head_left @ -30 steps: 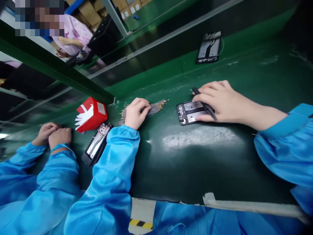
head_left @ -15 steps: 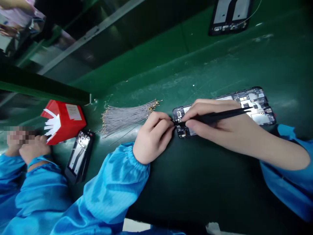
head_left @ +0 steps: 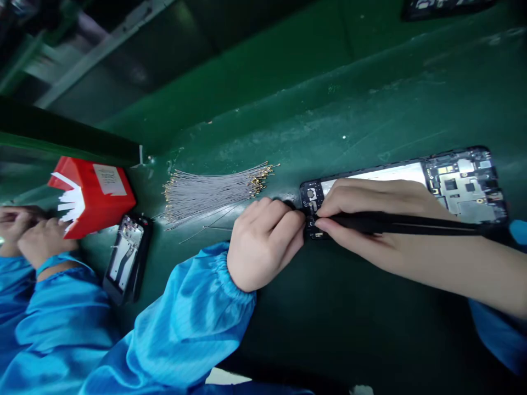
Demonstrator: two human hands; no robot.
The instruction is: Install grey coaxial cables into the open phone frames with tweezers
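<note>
An opened smartphone lies flat, its circuit board and silvery battery area exposed. My left hand is closed, its fingers at the phone's left end; the fingertips are hidden. Black tweezers are pinched in my right hand, tips down on the phone's small left-end board and back end towards my wrist. What lies under the tips is too small to make out. To the left of my left hand rests a bundle of thin grey cables with gold-coloured ends.
A red box with white paper strips stands left, near a co-worker's hands. Stacked opened phones lie beside it. Another phone shows at the top right. A green ledge runs along the left, above the green table.
The view has shifted, so the phone sits further right in it. My right hand has turned slightly and the tweezers' back end is lower. Both hands stay at the phone's left end.
</note>
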